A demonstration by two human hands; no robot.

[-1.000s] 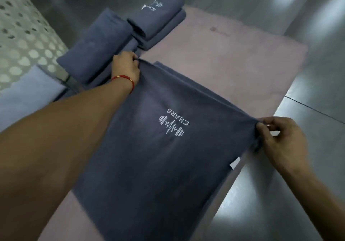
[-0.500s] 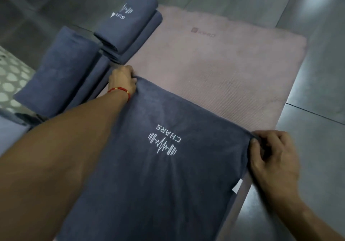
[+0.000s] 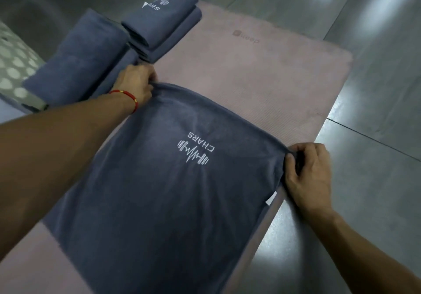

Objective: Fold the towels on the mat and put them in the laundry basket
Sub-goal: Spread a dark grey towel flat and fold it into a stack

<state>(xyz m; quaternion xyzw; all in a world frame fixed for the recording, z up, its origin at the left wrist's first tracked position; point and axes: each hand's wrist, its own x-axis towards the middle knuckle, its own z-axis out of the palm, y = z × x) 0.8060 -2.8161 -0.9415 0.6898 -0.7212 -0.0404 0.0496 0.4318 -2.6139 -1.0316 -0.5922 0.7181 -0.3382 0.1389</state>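
Observation:
A blue-grey towel (image 3: 148,191) with a white CHARS logo lies spread on the pink mat (image 3: 262,70). My left hand (image 3: 135,84), with a red band at the wrist, grips the towel's far left corner. My right hand (image 3: 307,175) pinches the far right corner at the mat's right edge. The far edge is slightly raised and wrinkled between both hands. A white label sticks out below my right hand.
Several folded blue-grey towels (image 3: 159,18) are stacked at the mat's far left corner and another pile (image 3: 77,56) lies on the floor beside it. A white dotted fabric thing (image 3: 13,66) stands at the left edge. Grey tiled floor (image 3: 376,88) surrounds the mat.
Both hands, still holding the corners, have brought the towel's far edge down toward the mat. The edge hung taut and higher before; now it sags close to the surface.

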